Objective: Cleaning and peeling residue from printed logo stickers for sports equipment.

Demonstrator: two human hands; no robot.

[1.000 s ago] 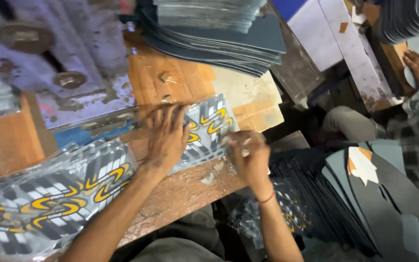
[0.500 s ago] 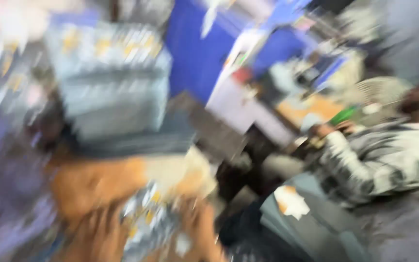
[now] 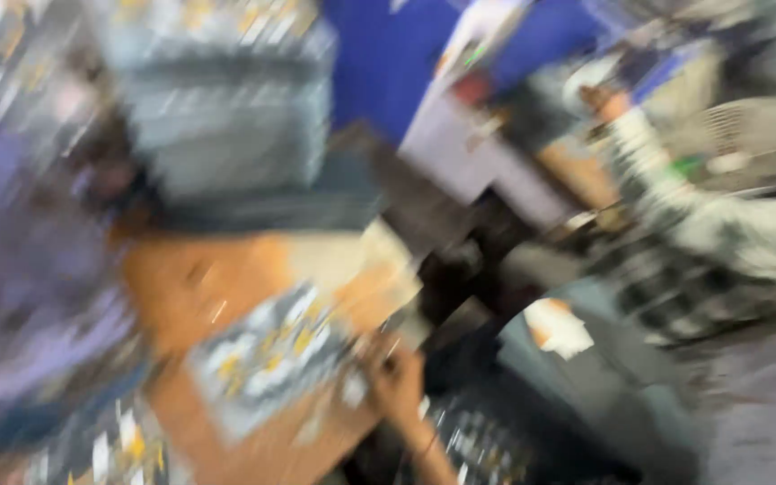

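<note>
The picture is heavily blurred by head motion. A grey patterned sheet (image 3: 267,359) with yellow and white marks lies on the wooden bench (image 3: 217,287). My right hand (image 3: 394,375) rests at the sheet's right edge, near the bench corner; whether its fingers pinch anything is too smeared to tell. My left hand is out of the picture.
A tall stack of grey sheets (image 3: 226,126) stands at the back of the bench. More patterned sheets (image 3: 110,449) lie at the lower left. A person in a checked sleeve (image 3: 675,224) sits at the right beside a blue panel (image 3: 388,63). A dark pile (image 3: 604,377) lies below.
The view has swung up and to the right, and it has blurred. My left hand, which pressed on the patterned sheet, has left the picture. My right hand stays at the sheet's edge.
</note>
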